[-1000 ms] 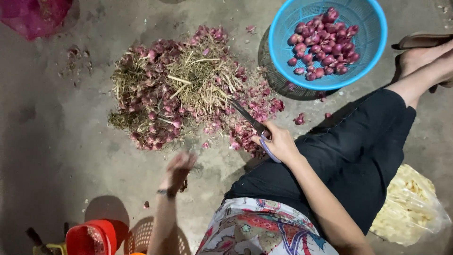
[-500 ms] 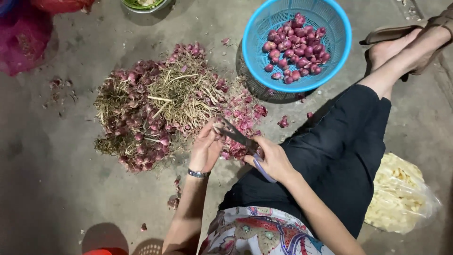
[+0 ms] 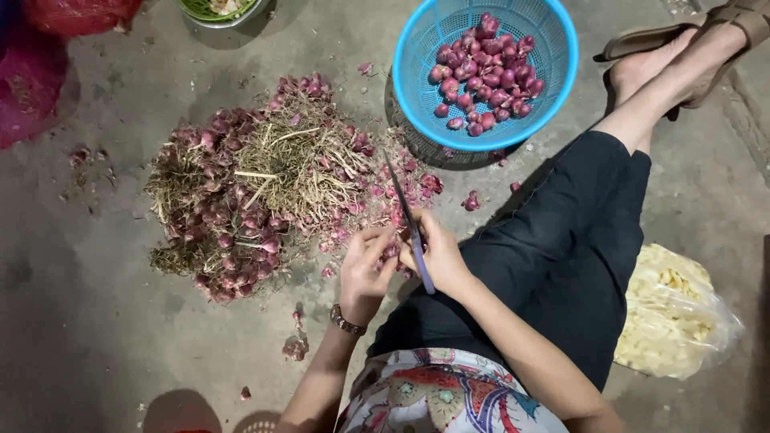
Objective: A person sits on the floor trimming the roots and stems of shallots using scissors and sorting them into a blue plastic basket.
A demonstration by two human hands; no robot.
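My right hand (image 3: 437, 255) grips a knife (image 3: 407, 218) with a purple handle, its blade pointing up and away toward the pile. My left hand (image 3: 362, 271), with a bracelet on the wrist, pinches a small shallot close to the knife; the shallot itself is mostly hidden by my fingers. Both hands meet at the near edge of a heap of shallots with dry stalks and roots (image 3: 257, 184) on the concrete floor. A blue plastic basket (image 3: 561, 76) holding trimmed purple shallots (image 3: 485, 80) stands beyond my right hand.
My leg in dark trousers (image 3: 561, 248) stretches right, foot beside sandals (image 3: 666, 36). A clear bag of pale peeled pieces (image 3: 670, 317) lies at right. Red mesh sacks (image 3: 48, 64) sit top left, with a bowl (image 3: 216, 10) at the top edge. Peel scraps (image 3: 295, 346) litter the floor.
My left hand came up from lower left to meet the right hand at the pile's edge. The view has shifted, so pile and basket sit lower in frame.
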